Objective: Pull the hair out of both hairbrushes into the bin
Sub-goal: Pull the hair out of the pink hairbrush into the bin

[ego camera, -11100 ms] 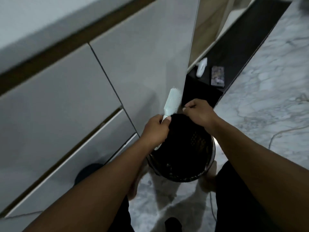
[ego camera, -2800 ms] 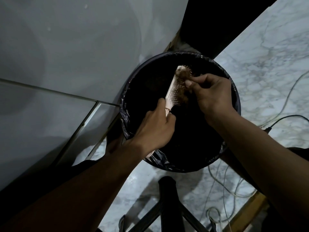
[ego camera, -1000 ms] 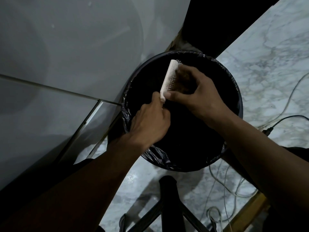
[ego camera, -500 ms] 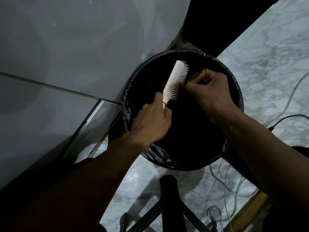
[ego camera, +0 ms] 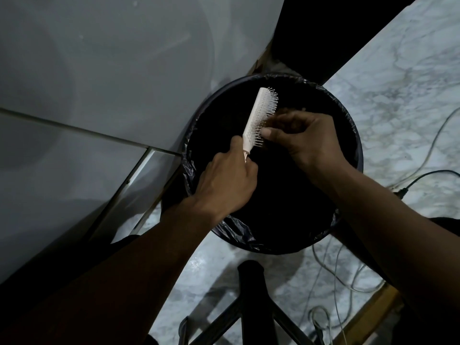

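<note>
A pale hairbrush (ego camera: 258,120) is held over the round black bin (ego camera: 348,135), bristles facing right. My left hand (ego camera: 226,180) is closed around its handle. My right hand (ego camera: 303,138) is at the bristles, thumb pressed against the lower rows and fingers curled; a faint wisp of hair shows above its knuckles. Whether hair is pinched in the fingers I cannot tell. The bin is lined with a black bag and its inside is too dark to read. Only one hairbrush is in view.
Grey cabinet fronts (ego camera: 99,83) stand at the left, touching the bin. Marble floor (ego camera: 398,83) lies to the right with cables (ego camera: 423,175) trailing over it. A black stand (ego camera: 251,300) with spread legs sits just below the bin.
My right hand has slid down from the brush's upper bristles to the lower ones. The brush is still over the bin, barely moved, with far less hair on it than 2.8 s ago.
</note>
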Demonstrator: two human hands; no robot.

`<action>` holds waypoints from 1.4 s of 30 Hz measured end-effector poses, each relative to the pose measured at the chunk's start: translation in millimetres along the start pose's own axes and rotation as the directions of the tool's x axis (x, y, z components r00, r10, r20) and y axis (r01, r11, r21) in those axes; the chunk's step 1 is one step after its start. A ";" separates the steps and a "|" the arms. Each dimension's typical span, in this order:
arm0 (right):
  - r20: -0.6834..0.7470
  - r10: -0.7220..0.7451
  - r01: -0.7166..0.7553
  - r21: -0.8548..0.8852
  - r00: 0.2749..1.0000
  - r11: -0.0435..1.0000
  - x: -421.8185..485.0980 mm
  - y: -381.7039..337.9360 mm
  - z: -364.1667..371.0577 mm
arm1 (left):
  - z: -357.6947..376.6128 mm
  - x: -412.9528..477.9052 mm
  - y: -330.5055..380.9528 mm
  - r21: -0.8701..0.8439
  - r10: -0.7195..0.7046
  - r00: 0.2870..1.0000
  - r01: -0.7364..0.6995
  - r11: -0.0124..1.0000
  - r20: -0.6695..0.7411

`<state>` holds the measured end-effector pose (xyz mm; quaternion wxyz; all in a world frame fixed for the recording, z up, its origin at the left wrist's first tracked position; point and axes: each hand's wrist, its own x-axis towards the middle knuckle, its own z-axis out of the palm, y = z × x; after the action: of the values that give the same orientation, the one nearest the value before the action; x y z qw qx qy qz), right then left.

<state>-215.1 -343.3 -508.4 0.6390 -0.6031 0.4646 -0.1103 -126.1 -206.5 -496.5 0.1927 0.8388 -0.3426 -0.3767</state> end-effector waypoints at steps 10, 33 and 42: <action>0.027 0.048 -0.046 -0.057 0.998 0.997 0.7 -6.0 1.9 | -2.4 4.1 -2.4 -0.016 -0.088 0.996 0.088 0.996 0.008; -0.032 0.198 -0.201 -0.178 0.980 0.963 6.1 -7.7 -5.9 | -8.0 0.7 -1.8 0.247 0.021 0.997 -0.003 0.969 -0.070; 0.215 0.281 -0.280 -0.038 0.935 0.959 1.2 -11.2 -0.4 | -6.7 1.5 -1.6 0.134 0.107 0.991 -0.096 0.986 -0.080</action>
<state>-210.0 -347.2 -499.1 0.6932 -0.5413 0.4733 0.0502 -119.5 -206.0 -493.9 0.1716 0.8466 -0.4000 -0.3063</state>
